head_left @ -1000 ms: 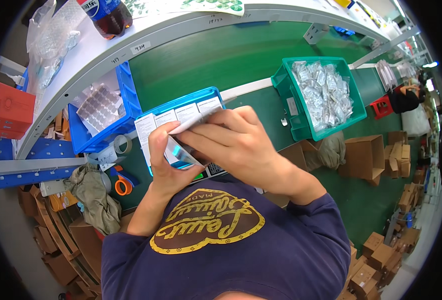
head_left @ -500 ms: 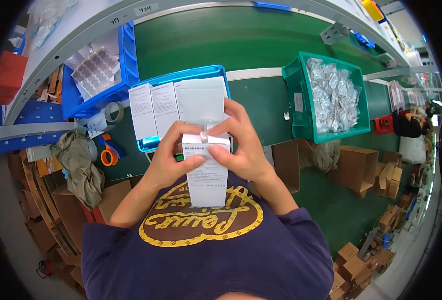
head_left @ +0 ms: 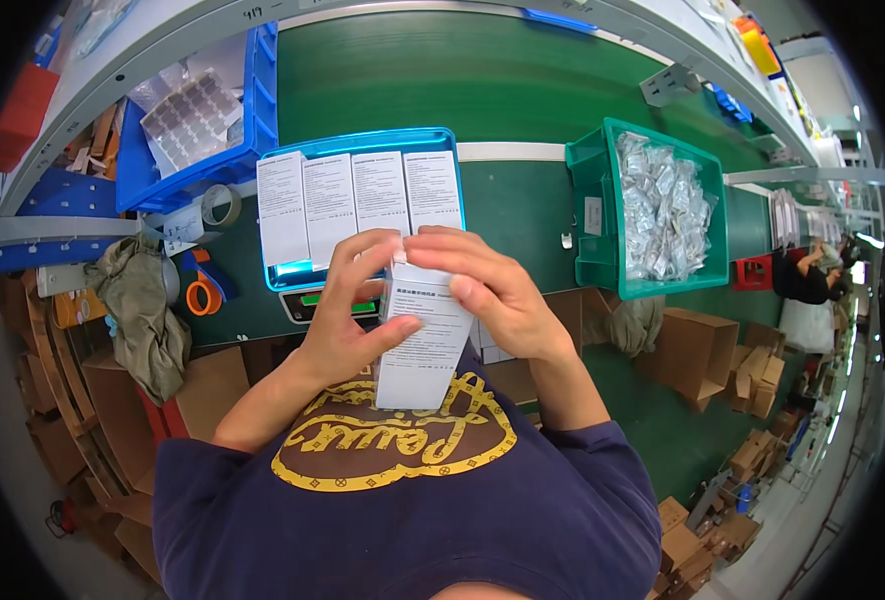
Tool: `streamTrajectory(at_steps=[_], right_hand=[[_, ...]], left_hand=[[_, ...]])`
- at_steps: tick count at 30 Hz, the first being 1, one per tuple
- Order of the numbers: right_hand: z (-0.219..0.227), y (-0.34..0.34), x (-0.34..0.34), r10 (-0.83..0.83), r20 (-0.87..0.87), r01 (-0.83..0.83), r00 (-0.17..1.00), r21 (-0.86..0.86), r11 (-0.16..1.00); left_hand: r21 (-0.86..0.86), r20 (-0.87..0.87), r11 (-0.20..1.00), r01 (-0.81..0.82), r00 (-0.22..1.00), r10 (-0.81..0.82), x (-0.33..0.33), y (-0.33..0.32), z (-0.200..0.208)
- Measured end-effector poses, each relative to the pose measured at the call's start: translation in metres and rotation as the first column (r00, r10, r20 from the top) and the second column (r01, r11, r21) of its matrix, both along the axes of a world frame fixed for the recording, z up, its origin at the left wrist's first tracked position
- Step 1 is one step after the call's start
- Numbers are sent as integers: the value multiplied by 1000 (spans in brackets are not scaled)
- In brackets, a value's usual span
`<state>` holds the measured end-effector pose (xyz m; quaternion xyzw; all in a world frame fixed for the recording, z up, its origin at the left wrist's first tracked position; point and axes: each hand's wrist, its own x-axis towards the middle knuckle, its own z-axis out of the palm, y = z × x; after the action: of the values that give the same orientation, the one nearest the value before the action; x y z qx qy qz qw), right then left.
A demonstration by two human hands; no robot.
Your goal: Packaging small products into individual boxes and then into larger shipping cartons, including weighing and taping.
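Note:
Both hands hold a tall white printed box [head_left: 425, 335] upright but slightly tilted in front of my chest. My left hand [head_left: 348, 325] grips its left side, thumb pressed on the front panel and fingers at the top edge. My right hand [head_left: 513, 300] lies over the top and right side, its fingers across the closed top and thumb at the upper front. Just beyond, several similar white boxes [head_left: 330, 205] lie side by side on a shiny blue tray [head_left: 433, 139]. Partly hidden beneath that tray is a weighing scale [head_left: 298, 303] with a green-lit display.
A green bin [head_left: 591, 250] of small clear bags [head_left: 663, 210] stands at the right. At the left are a blue bin [head_left: 153, 195], a tape roll [head_left: 222, 205], orange-handled scissors [head_left: 204, 295] and a crumpled cloth [head_left: 143, 310]. A metal shelf beam [head_left: 213, 45] arches overhead.
The box's upright top flap has folded down, and my fingers have moved over the closed top. The box has tilted slightly. The boxes behind it show fully now.

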<state>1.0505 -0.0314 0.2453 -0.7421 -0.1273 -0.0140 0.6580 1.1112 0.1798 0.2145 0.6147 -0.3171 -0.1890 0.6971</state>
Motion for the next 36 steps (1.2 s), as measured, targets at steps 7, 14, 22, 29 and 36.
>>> streamTrajectory(at_steps=[7, 14, 22, 29, 36], right_hand=[[-16, 38, -4, -305, -114, 321, 946, 183, 929], [-72, 58, 139, -552, -196, 555, 811, -41, 831], [-92, 28, 112, -696, 70, 699, 715, -56, 713], [-158, -113, 1, -786, -348, 856, 511, 289, 429], [-148, -108, -3, -774, -438, 889, 457, 251, 383]], left_hand=[[88, -33, 991, -104, 994, 108, 3, 4, -6], [410, 211, 822, -395, 918, 336, 122, -15, -40], [366, 485, 626, -689, 715, 503, 149, 41, -69], [449, 213, 486, -750, 617, 757, 135, 203, -82], [439, 94, 444, -781, 531, 842, 128, 224, -90]])
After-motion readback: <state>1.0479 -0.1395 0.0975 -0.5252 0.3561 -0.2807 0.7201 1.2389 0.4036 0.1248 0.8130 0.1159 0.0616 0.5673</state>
